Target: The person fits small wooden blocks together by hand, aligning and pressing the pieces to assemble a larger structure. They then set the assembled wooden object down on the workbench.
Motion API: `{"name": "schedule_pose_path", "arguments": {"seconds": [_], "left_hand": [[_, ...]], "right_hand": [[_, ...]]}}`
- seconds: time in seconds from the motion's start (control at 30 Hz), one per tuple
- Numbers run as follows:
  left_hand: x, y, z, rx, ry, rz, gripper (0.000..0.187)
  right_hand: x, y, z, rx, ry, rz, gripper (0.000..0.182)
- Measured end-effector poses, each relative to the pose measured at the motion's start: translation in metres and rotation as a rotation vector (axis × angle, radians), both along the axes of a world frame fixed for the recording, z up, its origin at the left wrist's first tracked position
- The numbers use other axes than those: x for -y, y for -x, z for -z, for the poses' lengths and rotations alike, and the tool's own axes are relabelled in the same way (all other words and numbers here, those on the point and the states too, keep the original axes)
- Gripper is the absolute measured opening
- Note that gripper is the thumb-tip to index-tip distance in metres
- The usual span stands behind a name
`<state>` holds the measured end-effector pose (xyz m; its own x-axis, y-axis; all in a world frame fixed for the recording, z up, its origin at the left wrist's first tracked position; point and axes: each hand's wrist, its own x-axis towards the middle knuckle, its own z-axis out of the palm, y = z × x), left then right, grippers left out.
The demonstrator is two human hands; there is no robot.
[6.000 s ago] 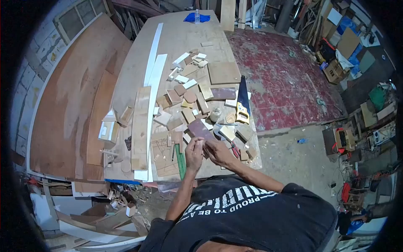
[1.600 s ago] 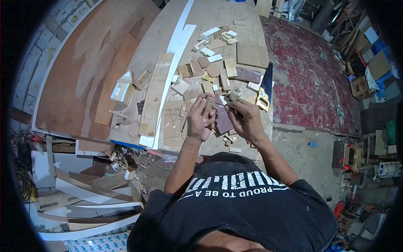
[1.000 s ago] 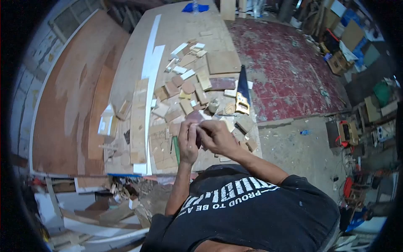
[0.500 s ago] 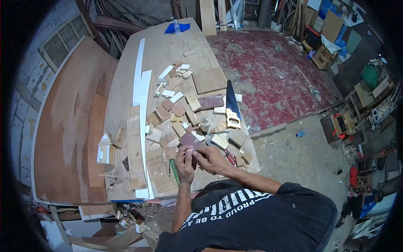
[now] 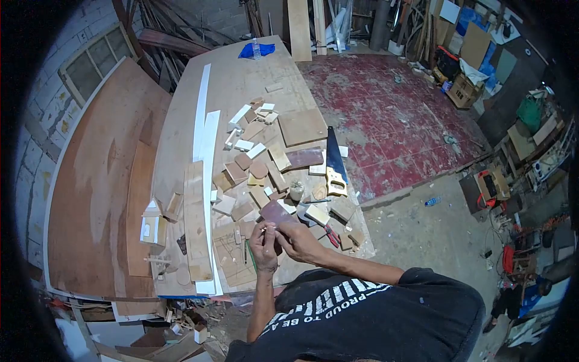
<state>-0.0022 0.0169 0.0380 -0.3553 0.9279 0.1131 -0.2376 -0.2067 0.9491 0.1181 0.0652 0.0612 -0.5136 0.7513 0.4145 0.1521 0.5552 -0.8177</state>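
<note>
My left hand [image 5: 263, 248] and my right hand [image 5: 300, 243] are closed and meet fingertip to fingertip over the near side of the workbench. Something small and pale shows at the pinched fingers, but I cannot tell what it is. Just beyond the fingertips lies a reddish-brown flat sheet [image 5: 277, 212]. By my left hand are a green strip [image 5: 250, 258] and a board with pencil lines [image 5: 232, 256]. Red-handled pliers [image 5: 332, 236] lie right of my right hand, near a dark rod-like tool [image 5: 315, 201].
Wood offcuts [image 5: 258, 169] crowd the middle of the workbench [image 5: 238, 72]. A handsaw [image 5: 335, 163] lies at its right edge, near a small jar [image 5: 297, 190]. Long white strips [image 5: 205, 133] run along the left, with a small wooden house model [image 5: 153, 224] beside them.
The view has tilted slightly, so the bench appears lower in the frame. My hands stay together over the same spot, with the fingers shifted a little.
</note>
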Motion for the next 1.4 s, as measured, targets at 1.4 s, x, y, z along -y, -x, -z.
{"name": "schedule_pose_path", "arguments": {"seconds": [1.4], "left_hand": [[-0.020, -0.008, 0.004, 0.254, 0.021, 0.037, 0.015]], "right_hand": [[-0.024, -0.016, 0.001, 0.063, 0.282, -0.141, 0.024]]}}
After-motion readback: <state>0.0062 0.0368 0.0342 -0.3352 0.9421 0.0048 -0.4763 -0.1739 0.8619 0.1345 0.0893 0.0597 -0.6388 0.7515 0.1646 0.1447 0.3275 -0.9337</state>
